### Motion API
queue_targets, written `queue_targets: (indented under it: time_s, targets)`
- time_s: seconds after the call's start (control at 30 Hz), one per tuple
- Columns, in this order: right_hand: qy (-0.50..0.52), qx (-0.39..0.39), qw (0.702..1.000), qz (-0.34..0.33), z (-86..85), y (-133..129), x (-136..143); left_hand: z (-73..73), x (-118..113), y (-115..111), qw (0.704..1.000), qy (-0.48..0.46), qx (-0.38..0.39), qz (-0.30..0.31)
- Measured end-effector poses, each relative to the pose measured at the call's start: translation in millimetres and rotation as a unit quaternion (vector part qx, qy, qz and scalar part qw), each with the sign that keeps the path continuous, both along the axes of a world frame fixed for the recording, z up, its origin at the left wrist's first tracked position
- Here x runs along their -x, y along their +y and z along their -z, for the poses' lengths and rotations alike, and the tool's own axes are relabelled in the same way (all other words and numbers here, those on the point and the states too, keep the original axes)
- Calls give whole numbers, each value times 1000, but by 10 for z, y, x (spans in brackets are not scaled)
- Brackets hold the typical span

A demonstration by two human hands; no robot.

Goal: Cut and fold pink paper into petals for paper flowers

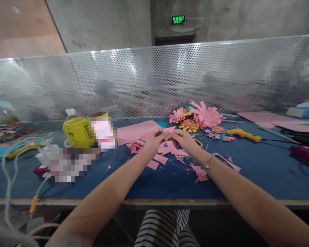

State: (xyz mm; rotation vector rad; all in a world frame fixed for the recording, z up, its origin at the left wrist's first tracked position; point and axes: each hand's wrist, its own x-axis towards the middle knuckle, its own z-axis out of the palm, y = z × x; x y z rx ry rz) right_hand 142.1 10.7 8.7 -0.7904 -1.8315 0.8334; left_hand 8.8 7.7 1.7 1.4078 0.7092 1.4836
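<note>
My left hand and my right hand meet over the middle of the blue table, fingertips pinched on a small piece of pink paper. Below them lie several cut pink paper pieces and thin scraps. A larger sheet of pink paper rests just left of and behind my left hand. Beyond my right hand stands a cluster of pink paper flowers with yellow and blue parts. Part of a yellow ring-shaped handle shows beside my right wrist; the rest of it is hidden.
A yellow-labelled bottle and a wide tape roll stand at left, near white cables. Yellow glue guns lie at right and far left. A perforated metal screen closes off the table's back.
</note>
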Motion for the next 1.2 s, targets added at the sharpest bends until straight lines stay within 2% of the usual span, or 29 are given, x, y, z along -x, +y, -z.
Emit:
queue_targets:
  time_s: [0.13, 0.23, 0.33, 0.4, 0.5, 0.6, 0.73, 0.87, 1.07, 1.2]
  targets:
    - [-114, 15, 993, 15, -33, -41, -23, 7, 49, 42, 998, 34, -24, -39]
    - [-152, -101, 980, 78, -62, -64, -62, -11, 75, 37, 996, 72, -28, -55]
    - [-138, -242, 946, 164, -93, -75, -99, -49, 65, -8, 996, 75, -11, -48]
    - [-106, -273, 937, 189, -105, -70, -110, -73, 47, -44, 997, 66, 6, -34]
    - [-67, -260, 949, 168, -97, -36, -104, -80, 30, -69, 996, 80, 14, -20]
    - [-74, -249, 957, 132, -67, 16, -86, -49, 40, -41, 992, 128, -5, -20]
    - [-92, -267, 951, 125, -49, 39, -78, -7, 72, 4, 974, 204, -79, -65]
    - [-105, -275, 947, 125, -71, -3, -85, -23, 83, -21, 948, 261, -146, -112]
    - [-97, -238, 958, 128, -81, -18, -79, -46, 80, -41, 948, 246, -159, -121]
    - [-48, -155, 981, 104, -76, -14, -81, -27, 76, -22, 955, 244, -124, -113]
